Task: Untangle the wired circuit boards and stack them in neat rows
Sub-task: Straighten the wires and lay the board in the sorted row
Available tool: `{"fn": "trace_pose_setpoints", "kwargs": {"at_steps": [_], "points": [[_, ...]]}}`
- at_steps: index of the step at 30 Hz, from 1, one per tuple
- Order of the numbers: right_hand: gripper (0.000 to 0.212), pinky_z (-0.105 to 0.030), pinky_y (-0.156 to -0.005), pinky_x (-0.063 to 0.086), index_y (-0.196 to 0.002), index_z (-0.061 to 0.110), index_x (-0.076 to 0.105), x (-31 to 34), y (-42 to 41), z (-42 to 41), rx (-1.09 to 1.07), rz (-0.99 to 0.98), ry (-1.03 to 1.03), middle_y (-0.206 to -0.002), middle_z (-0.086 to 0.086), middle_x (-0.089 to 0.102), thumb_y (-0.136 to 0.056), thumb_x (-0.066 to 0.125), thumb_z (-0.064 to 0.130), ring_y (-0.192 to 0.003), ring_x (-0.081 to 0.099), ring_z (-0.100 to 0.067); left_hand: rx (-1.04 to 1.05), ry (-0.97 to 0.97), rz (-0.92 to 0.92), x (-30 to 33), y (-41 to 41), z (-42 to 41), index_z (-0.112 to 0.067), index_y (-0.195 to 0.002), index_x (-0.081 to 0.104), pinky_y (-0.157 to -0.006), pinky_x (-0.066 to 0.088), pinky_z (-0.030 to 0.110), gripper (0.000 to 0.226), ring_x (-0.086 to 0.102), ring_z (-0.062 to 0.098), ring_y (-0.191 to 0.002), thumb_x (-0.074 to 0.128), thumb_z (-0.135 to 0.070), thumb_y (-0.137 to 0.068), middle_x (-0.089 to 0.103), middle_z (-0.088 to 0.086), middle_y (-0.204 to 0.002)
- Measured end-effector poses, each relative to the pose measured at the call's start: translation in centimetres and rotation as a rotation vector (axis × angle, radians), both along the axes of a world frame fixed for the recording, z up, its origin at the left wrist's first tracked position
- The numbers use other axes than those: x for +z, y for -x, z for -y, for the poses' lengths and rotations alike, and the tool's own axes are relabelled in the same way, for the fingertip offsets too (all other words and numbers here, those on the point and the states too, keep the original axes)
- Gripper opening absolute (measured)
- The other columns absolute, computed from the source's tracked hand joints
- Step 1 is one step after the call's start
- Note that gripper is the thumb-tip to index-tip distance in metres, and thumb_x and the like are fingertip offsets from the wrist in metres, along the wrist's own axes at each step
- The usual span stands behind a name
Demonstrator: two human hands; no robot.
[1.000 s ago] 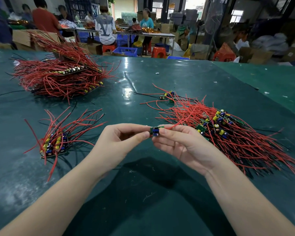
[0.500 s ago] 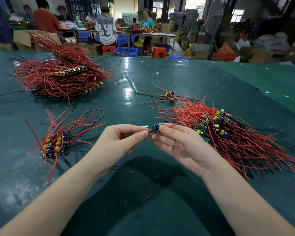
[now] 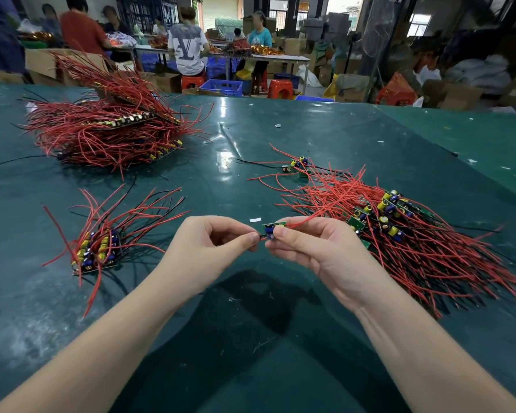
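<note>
Both hands pinching small circuit board (image 3: 273, 229), left hand (image 3: 203, 248), right hand (image 3: 316, 248), no legible markings

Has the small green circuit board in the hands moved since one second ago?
Barely: the small green circuit board remains held above the green table, left of the tangled pile.

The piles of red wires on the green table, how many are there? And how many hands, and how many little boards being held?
Piles of wired boards: 4, a big far-left pile, a small near-left stack, a small far clump, a big right pile
Hands: 2, left hand, right hand
Held board: 1
Total: 7
</note>
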State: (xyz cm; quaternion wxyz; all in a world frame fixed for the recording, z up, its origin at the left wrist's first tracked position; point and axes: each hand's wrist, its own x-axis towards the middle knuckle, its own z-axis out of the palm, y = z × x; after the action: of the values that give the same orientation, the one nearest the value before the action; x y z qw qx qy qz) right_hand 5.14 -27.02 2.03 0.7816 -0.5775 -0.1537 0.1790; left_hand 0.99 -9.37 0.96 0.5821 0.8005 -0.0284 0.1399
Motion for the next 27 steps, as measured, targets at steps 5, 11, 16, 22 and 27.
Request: {"fn": "trace_pose_setpoints", "kwargs": {"at_steps": [5,11,16,22,27], "points": [[0.023,-0.022,-0.067,0.056,-0.082,0.007,0.071,0.1,0.0,0.1,-0.004,-0.023,-0.025,-0.078,-0.007,0.073,-0.061,0.076,0.017,-0.072,0.072,-0.019,-0.022,-0.004,-0.018,0.0,-0.1,-0.3,-0.019,-0.077,0.077,-0.049,0.034,0.015,0.010,0.042,0.003,-0.048,0.071,-0.021,-0.085,0.067,-0.006,-0.061],[0.018,-0.022,-0.066,0.056,-0.078,0.009,0.074,0.3,-0.3,0.6,-0.039,-0.001,-0.012,-0.080,-0.008,0.073,-0.061,0.076,0.017,-0.070,0.071,-0.019,-0.048,-0.008,-0.029,-0.1,-0.1,-0.7,-0.021,-0.072,0.076,-0.050,0.025,0.027,0.034,0.033,0.016,-0.052,0.066,-0.054,-0.070,0.048,0.003,-0.052],[0.011,-0.022,-0.068,0.056,-0.072,0.012,0.077,0.4,-0.3,0.8,0.006,0.021,0.009,-0.078,-0.007,0.073,-0.063,0.075,0.017,-0.071,0.071,-0.019,-0.046,0.006,-0.071,0.1,-0.2,-0.8,-0.020,-0.072,0.076,-0.047,0.030,0.023,0.035,0.037,0.017,-0.051,0.069,-0.053,-0.065,0.065,0.023,-0.069],[0.009,-0.022,-0.067,0.056,-0.072,0.011,0.076,0.4,-0.2,0.6,0.038,0.015,-0.007,-0.075,-0.007,0.072,-0.064,0.073,0.014,-0.069,0.071,-0.018,-0.025,0.027,-0.114,0.1,-0.2,-1.0,-0.018,-0.070,0.077,-0.043,0.035,0.017,0.017,0.043,0.010,-0.047,0.075,-0.034,-0.077,0.069,0.003,-0.062],[0.022,-0.024,-0.066,0.057,-0.083,0.004,0.070,0.6,-0.7,0.9,-0.041,-0.026,-0.036,-0.077,-0.006,0.072,-0.064,0.071,0.014,-0.066,0.070,-0.017,-0.026,0.018,-0.055,0.3,-0.1,-1.1,-0.023,-0.072,0.077,-0.045,0.040,0.014,0.012,0.051,0.004,-0.049,0.072,-0.021,-0.083,0.073,-0.001,-0.069]]}}
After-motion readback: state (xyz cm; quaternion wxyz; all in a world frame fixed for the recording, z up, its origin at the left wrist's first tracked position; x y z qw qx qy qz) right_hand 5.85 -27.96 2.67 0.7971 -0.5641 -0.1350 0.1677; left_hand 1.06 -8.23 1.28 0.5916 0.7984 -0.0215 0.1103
